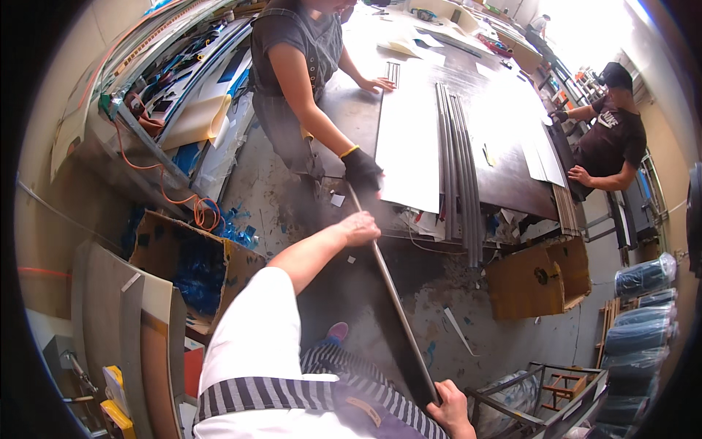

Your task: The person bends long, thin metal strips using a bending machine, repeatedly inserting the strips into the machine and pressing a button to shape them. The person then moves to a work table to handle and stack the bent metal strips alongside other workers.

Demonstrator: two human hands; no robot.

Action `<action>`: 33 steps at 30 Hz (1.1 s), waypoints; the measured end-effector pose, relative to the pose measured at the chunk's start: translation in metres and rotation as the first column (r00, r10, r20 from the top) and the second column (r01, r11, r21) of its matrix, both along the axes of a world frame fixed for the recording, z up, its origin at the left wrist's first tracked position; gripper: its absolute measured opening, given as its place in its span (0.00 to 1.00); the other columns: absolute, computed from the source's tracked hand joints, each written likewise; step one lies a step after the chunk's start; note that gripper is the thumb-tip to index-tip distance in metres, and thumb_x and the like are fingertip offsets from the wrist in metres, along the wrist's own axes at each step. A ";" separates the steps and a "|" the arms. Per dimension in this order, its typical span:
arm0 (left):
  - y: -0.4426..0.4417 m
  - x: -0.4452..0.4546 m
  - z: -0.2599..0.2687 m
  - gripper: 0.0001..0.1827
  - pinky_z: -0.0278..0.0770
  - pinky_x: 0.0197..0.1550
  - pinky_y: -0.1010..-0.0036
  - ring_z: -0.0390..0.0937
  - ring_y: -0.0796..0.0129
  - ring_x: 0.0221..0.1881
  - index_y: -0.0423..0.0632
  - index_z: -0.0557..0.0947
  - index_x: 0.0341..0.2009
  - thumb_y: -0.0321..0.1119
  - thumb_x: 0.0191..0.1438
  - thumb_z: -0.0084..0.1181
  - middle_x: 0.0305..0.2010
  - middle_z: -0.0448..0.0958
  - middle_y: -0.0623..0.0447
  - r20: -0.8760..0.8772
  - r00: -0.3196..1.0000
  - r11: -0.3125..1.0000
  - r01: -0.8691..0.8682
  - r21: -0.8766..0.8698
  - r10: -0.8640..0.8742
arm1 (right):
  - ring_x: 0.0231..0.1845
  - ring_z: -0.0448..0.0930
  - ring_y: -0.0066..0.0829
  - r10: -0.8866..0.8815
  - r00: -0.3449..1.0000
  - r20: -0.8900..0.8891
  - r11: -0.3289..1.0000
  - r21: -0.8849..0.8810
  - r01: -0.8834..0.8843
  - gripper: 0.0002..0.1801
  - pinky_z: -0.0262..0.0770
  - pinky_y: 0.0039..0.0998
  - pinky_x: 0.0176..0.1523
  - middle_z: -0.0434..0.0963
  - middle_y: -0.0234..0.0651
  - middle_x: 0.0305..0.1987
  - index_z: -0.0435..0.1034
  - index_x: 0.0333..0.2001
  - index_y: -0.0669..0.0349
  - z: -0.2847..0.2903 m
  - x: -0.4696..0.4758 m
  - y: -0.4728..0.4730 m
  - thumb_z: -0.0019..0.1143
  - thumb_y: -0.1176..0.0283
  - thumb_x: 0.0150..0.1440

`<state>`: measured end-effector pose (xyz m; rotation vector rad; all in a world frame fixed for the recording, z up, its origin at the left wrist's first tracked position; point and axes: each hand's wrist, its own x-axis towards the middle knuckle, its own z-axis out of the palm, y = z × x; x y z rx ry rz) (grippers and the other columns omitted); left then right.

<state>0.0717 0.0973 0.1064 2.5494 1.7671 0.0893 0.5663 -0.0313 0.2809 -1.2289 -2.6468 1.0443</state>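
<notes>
A long dark panel, held on edge with a pale upper rim, slants from the worktable's near corner to my right side. My left hand grips its upper edge towards the far end. Around the near end, low at the right, my right hand is closed. At the far tip is a co-worker's black-gloved hand, which appears to hold the panel too. The co-worker's bare other hand rests on the worktable beside a white sheet.
Long dark strips lie on the table, overhanging its near edge. Cardboard boxes stand on the floor at both sides. A metal frame and plastic-wrapped rolls are at right. Another person stands at the table's right side.
</notes>
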 end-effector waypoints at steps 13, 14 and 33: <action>-0.365 0.256 0.082 0.02 0.68 0.44 0.67 0.74 0.62 0.29 0.53 0.82 0.21 0.32 0.40 0.63 0.21 0.76 0.55 0.451 0.596 0.637 -0.767 0.075 0.665 | 0.36 0.69 0.45 0.062 0.998 -0.022 0.807 0.590 -0.037 0.12 0.63 0.40 0.39 0.67 0.39 0.29 0.67 0.27 0.61 -0.020 0.158 0.026 0.46 0.84 0.33; -0.389 0.275 0.089 0.02 0.67 0.44 0.67 0.74 0.62 0.29 0.53 0.82 0.21 0.33 0.41 0.64 0.21 0.76 0.55 0.441 0.538 0.570 -0.819 0.070 0.719 | 0.36 0.69 0.44 0.115 0.992 -0.053 0.799 0.598 -0.060 0.10 0.63 0.39 0.39 0.67 0.39 0.29 0.63 0.24 0.62 -0.023 0.155 0.030 0.45 0.85 0.34; -0.768 0.556 0.165 0.05 0.66 0.40 0.67 0.72 0.63 0.26 0.50 0.81 0.21 0.30 0.40 0.66 0.18 0.72 0.57 0.467 -0.166 -0.375 -0.836 0.400 0.868 | 0.32 0.66 0.45 0.780 0.541 -0.315 0.581 0.685 -0.439 0.08 0.63 0.41 0.39 0.63 0.43 0.25 0.58 0.23 0.63 -0.012 0.043 -0.181 0.43 0.82 0.35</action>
